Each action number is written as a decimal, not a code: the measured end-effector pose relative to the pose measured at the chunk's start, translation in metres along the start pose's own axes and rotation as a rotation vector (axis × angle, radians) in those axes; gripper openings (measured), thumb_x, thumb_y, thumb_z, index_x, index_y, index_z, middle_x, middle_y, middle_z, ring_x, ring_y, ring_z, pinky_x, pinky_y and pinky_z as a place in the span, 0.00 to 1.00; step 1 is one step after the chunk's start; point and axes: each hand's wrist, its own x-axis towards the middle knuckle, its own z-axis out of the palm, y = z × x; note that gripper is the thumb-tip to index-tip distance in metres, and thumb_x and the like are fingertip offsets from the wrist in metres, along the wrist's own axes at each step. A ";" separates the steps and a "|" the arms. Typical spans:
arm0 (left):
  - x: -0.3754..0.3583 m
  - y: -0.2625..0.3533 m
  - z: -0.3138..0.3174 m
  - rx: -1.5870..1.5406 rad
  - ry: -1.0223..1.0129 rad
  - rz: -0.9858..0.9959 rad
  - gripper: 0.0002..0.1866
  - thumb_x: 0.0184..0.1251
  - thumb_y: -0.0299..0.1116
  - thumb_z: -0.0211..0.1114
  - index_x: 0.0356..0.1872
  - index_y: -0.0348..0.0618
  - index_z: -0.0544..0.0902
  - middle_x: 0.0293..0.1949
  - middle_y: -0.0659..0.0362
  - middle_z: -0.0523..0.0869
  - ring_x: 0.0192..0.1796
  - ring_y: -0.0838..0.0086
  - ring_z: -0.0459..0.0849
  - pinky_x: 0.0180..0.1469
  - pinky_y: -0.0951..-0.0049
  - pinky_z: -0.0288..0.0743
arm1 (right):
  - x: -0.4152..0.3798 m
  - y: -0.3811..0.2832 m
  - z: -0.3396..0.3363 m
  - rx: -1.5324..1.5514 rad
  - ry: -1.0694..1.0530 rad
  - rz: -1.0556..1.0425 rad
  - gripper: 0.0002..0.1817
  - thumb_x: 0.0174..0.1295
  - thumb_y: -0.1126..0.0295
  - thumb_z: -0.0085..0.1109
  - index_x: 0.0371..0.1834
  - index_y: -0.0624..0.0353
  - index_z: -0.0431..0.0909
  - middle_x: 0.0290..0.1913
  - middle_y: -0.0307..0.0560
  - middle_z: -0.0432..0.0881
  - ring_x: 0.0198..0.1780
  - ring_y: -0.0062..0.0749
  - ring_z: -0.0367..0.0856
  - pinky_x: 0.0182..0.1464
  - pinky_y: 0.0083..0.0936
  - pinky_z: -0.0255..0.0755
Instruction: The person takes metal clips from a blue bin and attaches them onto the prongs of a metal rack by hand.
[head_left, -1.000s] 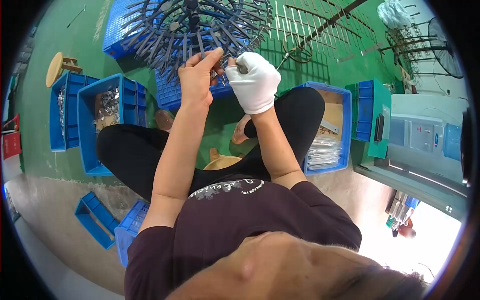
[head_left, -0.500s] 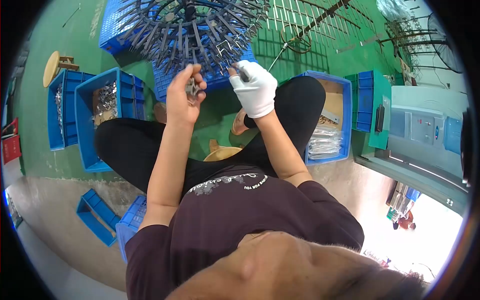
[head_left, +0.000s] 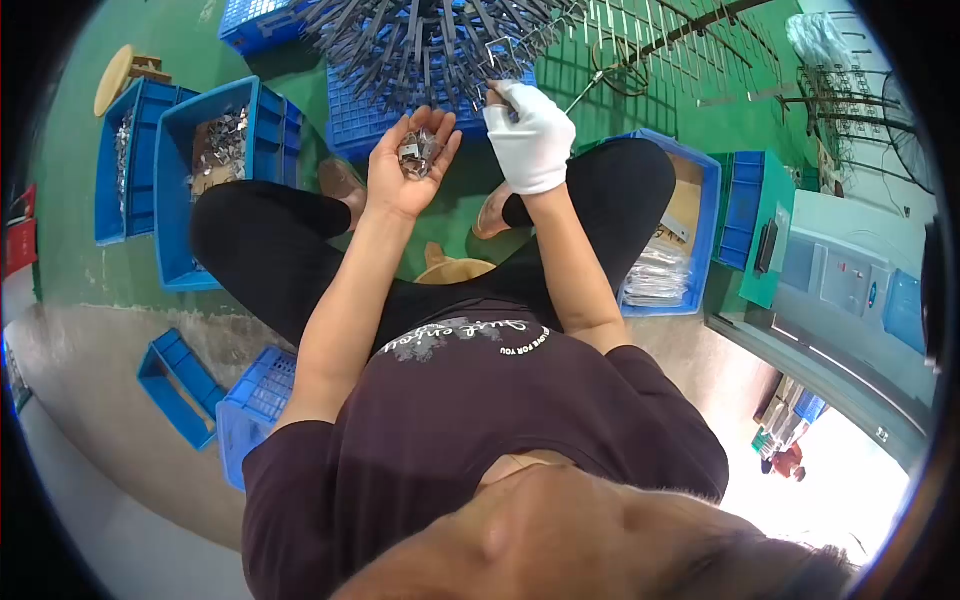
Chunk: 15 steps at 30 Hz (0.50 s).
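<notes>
A seated person (head_left: 490, 420) cups a handful of small metal pieces (head_left: 420, 155) in the bare left hand (head_left: 402, 185), palm up with fingers loosely curled around them; the pile overlaps itself, so single pieces cannot be counted. The right hand (head_left: 532, 138), in a white glove (head_left: 535, 165), is bent at the fingers beside the lower edge of a dark, many-pronged rack (head_left: 430, 55). Whether its fingertips grip anything cannot be told at this size.

The top of the frame cuts off the rack, and its crowded prongs hide much of the blue crate (head_left: 352, 125) below. The legs (head_left: 265, 225), in black, cover most of a wooden stool (head_left: 455, 271), and 1 knee blocks part of the blue bin (head_left: 709, 225) at right, where shiny flat packs (head_left: 657, 275) lie stacked.

At left, 2 blue tubs (head_left: 175, 245) of metal bits (head_left: 222, 140) stand side by side near a round stool (head_left: 113, 80). A water dispenser (head_left: 850, 275) stands at far right; below it, glare washes out a doorway (head_left: 830, 500) and blurs a distant figure (head_left: 788, 463).
</notes>
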 end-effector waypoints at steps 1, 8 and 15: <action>0.001 0.000 -0.001 0.027 0.025 0.008 0.12 0.71 0.34 0.57 0.45 0.35 0.80 0.51 0.48 0.82 0.61 0.56 0.79 0.64 0.49 0.74 | -0.004 -0.002 -0.004 -0.004 -0.067 0.026 0.04 0.56 0.70 0.65 0.33 0.54 0.85 0.30 0.48 0.84 0.32 0.44 0.84 0.35 0.31 0.77; 0.008 -0.001 -0.029 0.015 -0.035 -0.067 0.15 0.69 0.33 0.59 0.51 0.35 0.78 0.57 0.47 0.80 0.67 0.55 0.73 0.69 0.49 0.67 | -0.035 -0.010 -0.015 0.035 -0.680 0.170 0.11 0.50 0.65 0.65 0.37 0.53 0.85 0.31 0.45 0.84 0.35 0.42 0.84 0.39 0.36 0.77; 0.014 -0.004 -0.035 0.078 -0.011 -0.077 0.16 0.71 0.36 0.58 0.52 0.38 0.80 0.55 0.50 0.82 0.61 0.57 0.79 0.53 0.56 0.79 | -0.053 0.000 0.002 0.049 -0.466 0.168 0.09 0.51 0.65 0.66 0.34 0.53 0.85 0.33 0.46 0.84 0.36 0.46 0.84 0.39 0.36 0.77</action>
